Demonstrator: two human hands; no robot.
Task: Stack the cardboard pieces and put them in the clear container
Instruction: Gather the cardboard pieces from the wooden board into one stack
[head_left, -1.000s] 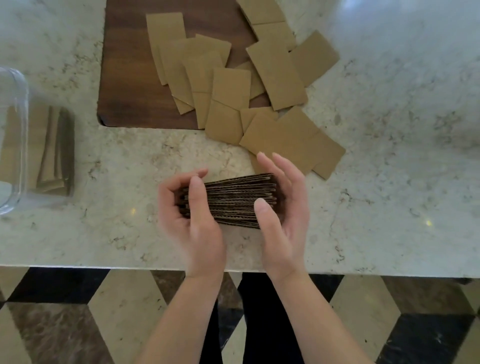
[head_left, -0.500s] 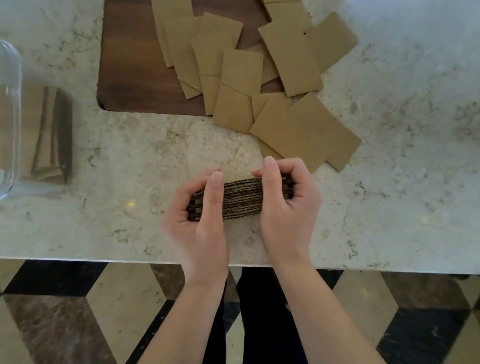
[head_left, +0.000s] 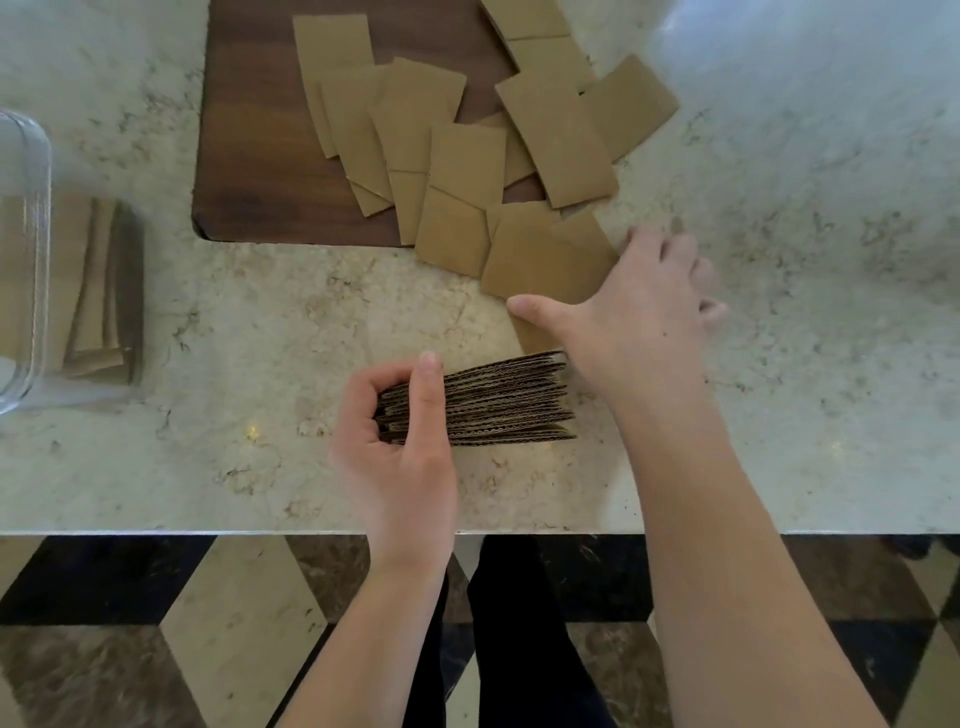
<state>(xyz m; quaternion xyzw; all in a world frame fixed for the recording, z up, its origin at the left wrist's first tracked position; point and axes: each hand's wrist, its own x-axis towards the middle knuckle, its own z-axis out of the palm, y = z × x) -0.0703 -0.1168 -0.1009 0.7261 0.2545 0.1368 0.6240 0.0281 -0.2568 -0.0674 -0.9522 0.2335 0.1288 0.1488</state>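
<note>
In left hand (head_left: 400, 447): cardboard stack (head_left: 498, 402).

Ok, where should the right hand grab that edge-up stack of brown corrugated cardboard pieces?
On the free right end of the stack of brown corrugated cardboard pieces, coming in from the right. The left hand already pinches the left end, and the sheets fan apart rightward, so squeezing across their flat faces should close them.

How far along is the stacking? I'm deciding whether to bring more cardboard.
Done: some pieces already stand in the clear container. In hand: the left hand grips a stack on the counter while the right hand reaches for loose pieces. Left: over a dozen loose pieces.
</note>
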